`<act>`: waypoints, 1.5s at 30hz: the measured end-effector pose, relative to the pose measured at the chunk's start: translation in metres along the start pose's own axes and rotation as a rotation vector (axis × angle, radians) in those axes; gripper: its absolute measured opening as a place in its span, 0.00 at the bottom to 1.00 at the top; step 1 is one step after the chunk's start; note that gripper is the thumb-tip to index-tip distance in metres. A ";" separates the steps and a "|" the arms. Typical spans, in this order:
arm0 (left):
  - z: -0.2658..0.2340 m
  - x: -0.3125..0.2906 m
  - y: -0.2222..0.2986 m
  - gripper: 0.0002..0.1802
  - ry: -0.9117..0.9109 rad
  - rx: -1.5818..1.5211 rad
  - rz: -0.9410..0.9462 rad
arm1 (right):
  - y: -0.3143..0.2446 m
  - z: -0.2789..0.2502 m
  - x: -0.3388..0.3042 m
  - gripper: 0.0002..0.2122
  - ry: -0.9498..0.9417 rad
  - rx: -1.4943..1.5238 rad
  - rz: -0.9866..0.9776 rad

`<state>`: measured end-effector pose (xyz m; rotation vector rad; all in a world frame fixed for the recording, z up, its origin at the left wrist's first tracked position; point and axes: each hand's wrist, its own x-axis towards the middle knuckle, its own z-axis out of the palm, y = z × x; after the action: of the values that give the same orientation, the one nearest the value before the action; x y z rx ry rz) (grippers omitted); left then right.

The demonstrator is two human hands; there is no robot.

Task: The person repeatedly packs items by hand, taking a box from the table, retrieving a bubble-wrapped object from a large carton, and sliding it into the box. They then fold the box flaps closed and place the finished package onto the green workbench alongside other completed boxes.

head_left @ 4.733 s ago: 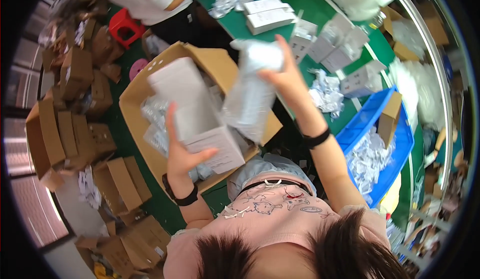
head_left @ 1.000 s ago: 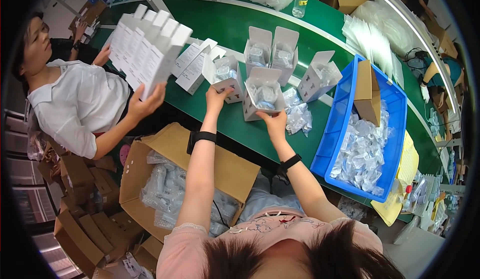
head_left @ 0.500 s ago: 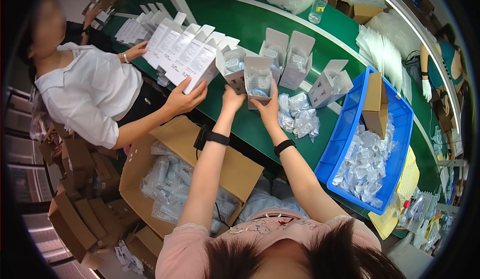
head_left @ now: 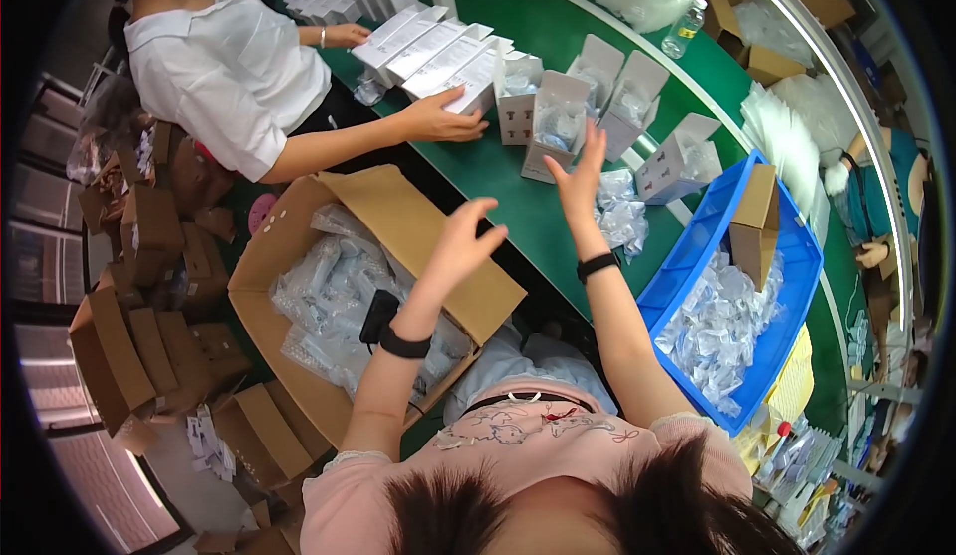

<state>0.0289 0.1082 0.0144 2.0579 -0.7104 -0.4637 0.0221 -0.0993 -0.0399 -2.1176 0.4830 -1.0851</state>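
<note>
Fingers apart and holding nothing, my left hand (head_left: 463,244) is raised over a flap of the large brown carton (head_left: 373,217). My right hand (head_left: 580,185) has its fingers spread beside an open white box (head_left: 545,160) with clear-wrapped items in its top; whether it touches the box I cannot tell. More open white boxes, filled alike, stand around that one, among them a box at the right (head_left: 672,174). A small pile of clear plastic packets (head_left: 622,219) lies on the green table (head_left: 498,179) by my right wrist.
At the left, a co-worker in a white shirt (head_left: 224,67) has both hands at a row of white boxes (head_left: 433,52). A blue bin (head_left: 652,306) of small clear packets is at my right, with a brown box (head_left: 754,222) in it. A plastic bottle (head_left: 684,29) stands farther back.
Both my hands have come off the white boxes, the left one moving back toward me and opening. The co-worker's row of boxes has tipped flatter. My view has shifted.
</note>
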 end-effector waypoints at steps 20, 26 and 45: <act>0.083 0.128 -0.029 0.50 -0.070 -0.406 0.295 | 0.035 -0.064 -0.020 0.17 -0.001 -0.175 0.384; 0.069 0.127 -0.030 0.51 -0.024 -0.436 0.235 | 0.088 -0.033 -0.022 0.19 -0.721 -0.784 0.315; 0.161 0.155 0.006 0.47 -0.104 -0.427 0.359 | 0.020 -0.134 0.048 0.18 -1.294 -0.856 0.411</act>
<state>0.0551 -0.0946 -0.0763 1.4792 -0.9320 -0.4692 -0.0590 -0.1971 0.0267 -2.6689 0.6976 0.9345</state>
